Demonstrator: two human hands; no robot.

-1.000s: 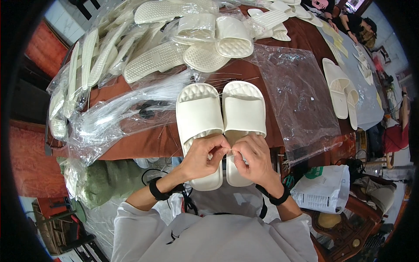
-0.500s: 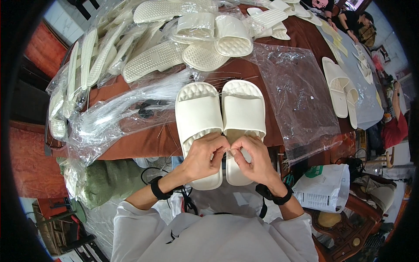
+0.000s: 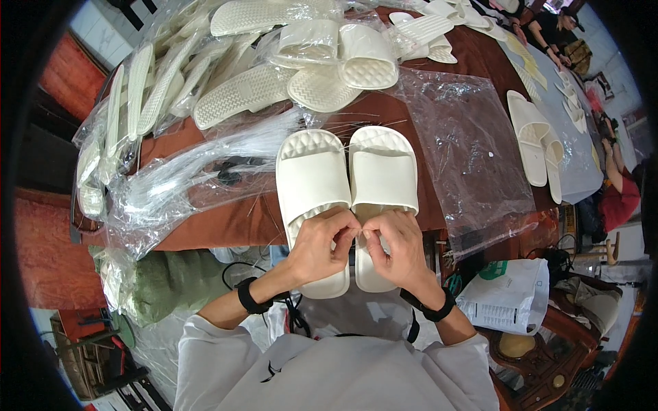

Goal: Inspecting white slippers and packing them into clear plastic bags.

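Observation:
Two cream slide slippers lie side by side over the table's front edge: the left slipper (image 3: 312, 171) and the right slipper (image 3: 384, 168), soles down, heels toward me. My left hand (image 3: 323, 245) rests over the left slipper's footbed, thumb and forefinger pinched together. My right hand (image 3: 396, 248) does the same over the right slipper. Their fingertips nearly meet above the gap between the slippers; whatever they pinch is too small to make out. Thin clear strands poke out beyond the toes. A bundle of clear plastic strands (image 3: 199, 171) in a bag lies to the left.
Bagged slippers (image 3: 240, 96) pile up across the table's far left. A clear plastic bag (image 3: 473, 157) lies flat on the brown cloth (image 3: 428, 205) at right, with another slipper pair (image 3: 531, 133) beyond. A white carrier bag (image 3: 507, 294) stands lower right. People sit at the far right.
My hands stay pinched at almost the same spot, the right wrist shifting slightly. At the far right, other people have moved a little.

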